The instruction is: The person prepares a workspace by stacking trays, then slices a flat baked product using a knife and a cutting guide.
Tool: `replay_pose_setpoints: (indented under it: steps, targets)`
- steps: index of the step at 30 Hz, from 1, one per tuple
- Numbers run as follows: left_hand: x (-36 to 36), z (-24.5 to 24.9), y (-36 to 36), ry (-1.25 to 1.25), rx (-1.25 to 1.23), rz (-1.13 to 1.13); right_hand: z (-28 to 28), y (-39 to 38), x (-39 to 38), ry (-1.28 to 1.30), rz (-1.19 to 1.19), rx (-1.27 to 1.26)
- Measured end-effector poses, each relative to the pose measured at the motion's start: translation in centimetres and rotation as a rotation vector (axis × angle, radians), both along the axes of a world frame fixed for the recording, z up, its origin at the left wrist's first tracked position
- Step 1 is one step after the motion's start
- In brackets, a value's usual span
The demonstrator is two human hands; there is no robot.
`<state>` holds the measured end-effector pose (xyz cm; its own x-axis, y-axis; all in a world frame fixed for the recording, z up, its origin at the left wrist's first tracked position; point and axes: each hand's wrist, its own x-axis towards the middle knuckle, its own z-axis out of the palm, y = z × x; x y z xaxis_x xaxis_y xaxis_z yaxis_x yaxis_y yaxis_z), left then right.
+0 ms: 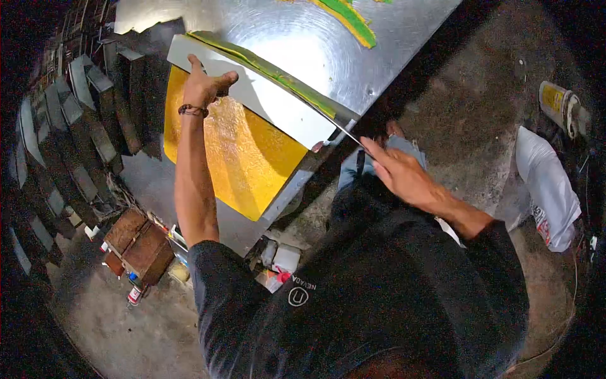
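Across a yellow-orange slab (233, 158) on the metal table (404, 38) lies a white flat board (252, 95). My left hand (208, 83) presses on the board near its upper left part, fingers spread. My right hand (401, 170) is closed around the handle of a knife, whose thin blade (347, 131) points up and left along the board's far edge. Green and yellow strips (271, 74) lie along that edge, beside the blade tip.
More green and orange strips (347, 22) lie at the table's top. Stacked dark metal pieces (82, 114) stand at the left. A brown wooden box (139, 243) is on the floor, lower left. A white sack (546, 189) and a bucket (555, 104) stand at the right.
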<state>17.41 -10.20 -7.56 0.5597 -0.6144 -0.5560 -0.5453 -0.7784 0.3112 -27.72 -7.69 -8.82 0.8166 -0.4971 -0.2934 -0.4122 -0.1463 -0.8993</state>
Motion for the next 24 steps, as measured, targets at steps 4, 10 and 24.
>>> replay_pose_setpoints:
  steps: [4, 10, 24]
  targets:
    - [0.0, -0.1, 0.1, 0.098, -0.049, 0.048, -1.8, 0.8, -1.2, -0.130, -0.048, -0.114]
    - [-2.0, 1.4, -0.7, -0.042, 0.043, 0.007, -5.5, 1.1, 1.1, -0.122, -0.040, -0.052]
    - [-0.4, 0.4, -0.1, -0.092, -0.017, -0.011, 0.2, -5.4, 9.8, -0.330, -0.119, -0.146]
